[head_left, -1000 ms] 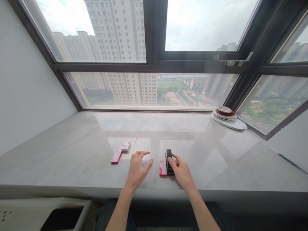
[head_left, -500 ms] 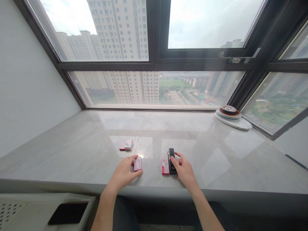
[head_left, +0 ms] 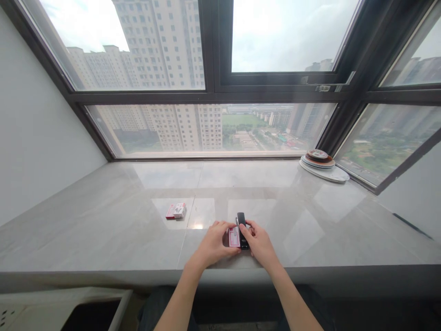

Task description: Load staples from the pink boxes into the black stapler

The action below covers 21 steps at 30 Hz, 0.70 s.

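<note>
My left hand (head_left: 216, 242) has its thumb and fingers closed on the short ends of a small red-and-white box (head_left: 234, 237). That box lies where another similar box was, directly against the left side of a black stapler (head_left: 243, 232); the other box is now hidden beneath or behind it. The stapler stands lengthwise away from me on the stone sill. My right hand (head_left: 259, 241) grips it from the right, thumb on its top and fingers along its far side. Farther back on the left, a white box (head_left: 179, 210) rests partly on a red-and-white box (head_left: 170, 212).
A stack of plates (head_left: 325, 174) stands in the far right corner by the window frame. The stone sill (head_left: 113, 230) ends at a front edge close to my forearms. Below it at the left is a pale unit (head_left: 44, 301) with a dark opening.
My left hand has carried its box to the right, up against the stapler and over the spot of the other box. My right hand keeps hold of the stapler. The view has shifted slightly.
</note>
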Each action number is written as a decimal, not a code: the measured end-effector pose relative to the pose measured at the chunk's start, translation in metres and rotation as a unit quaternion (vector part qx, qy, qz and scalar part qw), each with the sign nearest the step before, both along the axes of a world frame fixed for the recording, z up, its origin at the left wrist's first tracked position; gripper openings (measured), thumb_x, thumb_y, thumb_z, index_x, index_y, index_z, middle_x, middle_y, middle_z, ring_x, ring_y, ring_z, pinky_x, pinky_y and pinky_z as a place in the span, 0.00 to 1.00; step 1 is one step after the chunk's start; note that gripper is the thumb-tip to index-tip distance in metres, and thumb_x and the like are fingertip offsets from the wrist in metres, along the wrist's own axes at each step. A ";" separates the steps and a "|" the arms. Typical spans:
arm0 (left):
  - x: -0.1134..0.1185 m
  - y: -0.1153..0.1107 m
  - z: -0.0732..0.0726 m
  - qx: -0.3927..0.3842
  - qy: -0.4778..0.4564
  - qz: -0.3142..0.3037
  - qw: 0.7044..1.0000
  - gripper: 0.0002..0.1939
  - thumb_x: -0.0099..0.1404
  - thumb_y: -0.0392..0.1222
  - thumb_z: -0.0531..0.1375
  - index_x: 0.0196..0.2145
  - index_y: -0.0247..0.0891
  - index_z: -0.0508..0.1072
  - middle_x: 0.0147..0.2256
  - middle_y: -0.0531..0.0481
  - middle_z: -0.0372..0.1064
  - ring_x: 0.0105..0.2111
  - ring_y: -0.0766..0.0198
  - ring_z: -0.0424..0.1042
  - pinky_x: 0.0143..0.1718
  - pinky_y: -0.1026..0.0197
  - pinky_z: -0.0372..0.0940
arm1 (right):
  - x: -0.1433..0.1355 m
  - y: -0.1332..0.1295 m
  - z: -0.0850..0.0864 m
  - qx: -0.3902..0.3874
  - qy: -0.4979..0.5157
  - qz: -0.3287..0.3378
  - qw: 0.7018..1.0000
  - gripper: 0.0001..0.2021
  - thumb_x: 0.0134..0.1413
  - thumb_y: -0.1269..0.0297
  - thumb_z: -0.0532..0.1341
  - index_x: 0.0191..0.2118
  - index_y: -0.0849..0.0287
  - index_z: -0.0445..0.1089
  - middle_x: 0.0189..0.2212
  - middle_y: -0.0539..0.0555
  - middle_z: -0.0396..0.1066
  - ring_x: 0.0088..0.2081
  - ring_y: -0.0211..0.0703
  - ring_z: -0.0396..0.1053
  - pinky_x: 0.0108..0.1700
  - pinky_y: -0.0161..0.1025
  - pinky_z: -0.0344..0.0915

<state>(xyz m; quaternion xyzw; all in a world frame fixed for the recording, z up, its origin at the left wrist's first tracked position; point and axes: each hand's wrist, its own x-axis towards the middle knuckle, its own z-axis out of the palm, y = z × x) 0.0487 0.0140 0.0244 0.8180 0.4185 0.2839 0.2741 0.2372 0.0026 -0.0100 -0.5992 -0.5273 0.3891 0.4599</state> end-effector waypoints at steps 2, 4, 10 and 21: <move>-0.008 0.002 0.004 0.016 -0.007 -0.005 1.000 0.36 0.53 0.50 0.72 0.59 0.49 0.69 0.50 0.49 0.71 0.51 0.52 0.67 0.53 0.51 0.64 | 0.000 0.000 0.000 -0.004 0.001 0.004 1.000 0.31 0.60 0.38 0.57 0.55 0.61 0.70 0.21 0.44 0.61 0.17 0.36 0.60 0.20 0.34 0.56; -0.029 0.011 0.011 0.050 -0.023 0.029 0.998 0.30 0.61 0.51 0.67 0.60 0.50 0.68 0.55 0.49 0.69 0.55 0.53 0.65 0.57 0.51 0.62 | 0.000 0.000 -0.001 -0.004 0.005 0.001 1.000 0.31 0.60 0.38 0.57 0.55 0.60 0.70 0.20 0.43 0.60 0.17 0.36 0.59 0.21 0.34 0.56; -0.152 0.074 0.013 0.107 0.029 0.317 0.942 0.26 0.65 0.42 0.56 0.61 0.45 0.68 0.60 0.47 0.65 0.61 0.49 0.59 0.62 0.46 0.58 | -0.003 -0.002 0.004 -0.007 0.012 -0.016 1.000 0.32 0.58 0.37 0.58 0.53 0.61 0.71 0.19 0.44 0.59 0.18 0.36 0.59 0.21 0.34 0.57; -0.189 0.011 -0.013 -0.033 0.071 0.209 0.975 0.36 0.54 0.56 0.69 0.59 0.47 0.69 0.53 0.48 0.71 0.52 0.51 0.71 0.56 0.51 0.65 | -0.001 0.003 -0.005 -0.039 0.018 0.007 0.999 0.33 0.58 0.36 0.57 0.56 0.60 0.69 0.20 0.42 0.58 0.14 0.34 0.56 0.17 0.34 0.54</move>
